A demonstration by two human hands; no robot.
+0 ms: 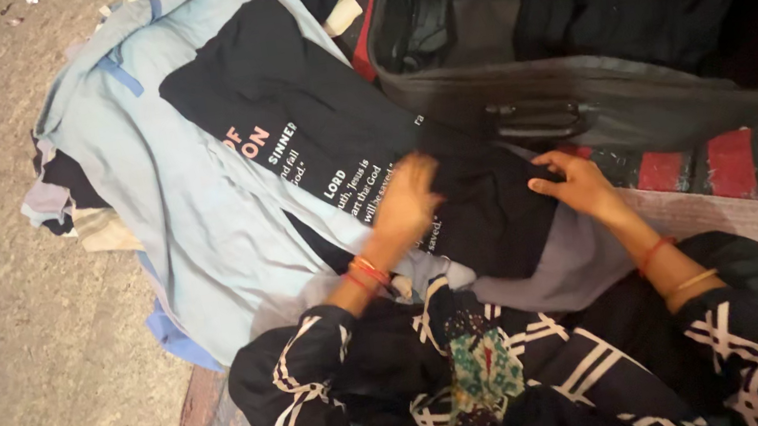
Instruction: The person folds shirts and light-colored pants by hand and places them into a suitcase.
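Grey stone floor (5,295) runs along the left, with a red-and-black striped mat (738,162) under an open dark suitcase (601,103) at the far right. Near the middle, a black printed T-shirt (303,95) lies flat over a pale blue garment (191,210), which tops a loose pile of clothes (65,193). Both hands sit on the shirt's near end: the left hand (407,201) presses down flat with fingers spread, blurred but not gripping as far as I can tell, and the right hand (577,183) rests on the folded edge just beside the suitcase handle (534,119), fingers curled lightly and pinching nothing clearly. The risk, I judge, is that the slippery layers beneath shift and the fold skews, or the hem snags that handle.
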